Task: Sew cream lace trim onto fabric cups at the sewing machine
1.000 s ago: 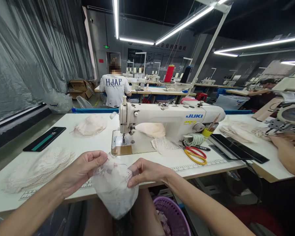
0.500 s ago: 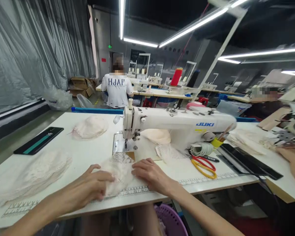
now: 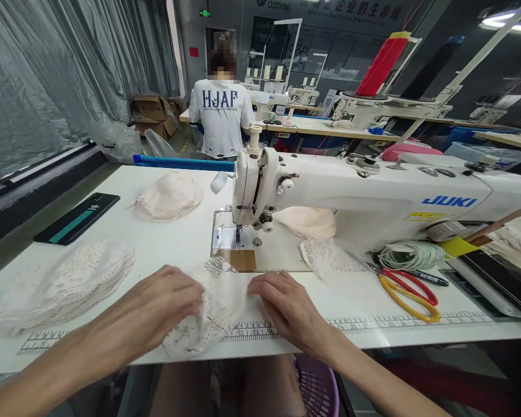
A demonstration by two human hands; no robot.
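Note:
A sheer cream lace piece lies over the table's front edge ruler, before the sewing machine. My left hand is closed on its left side, the fingers curled and their tips partly hidden. At the opposite edge, my right hand pinches the thin fabric between bent fingers and thumb. The needle and presser foot stand just beyond the lace, apart from it. Under the machine arm rest a peach fabric cup and another lace piece.
Stacked lace pieces lie at left, with a cream fabric pile behind and a black-and-teal case. Scissors and a cord coil sit at right. A purple basket stands below. A person works ahead.
The view has tilted down and come closer to the machine. My left fingers, spread before, are now curled on the lace, whose lower end shows nearer the table edge.

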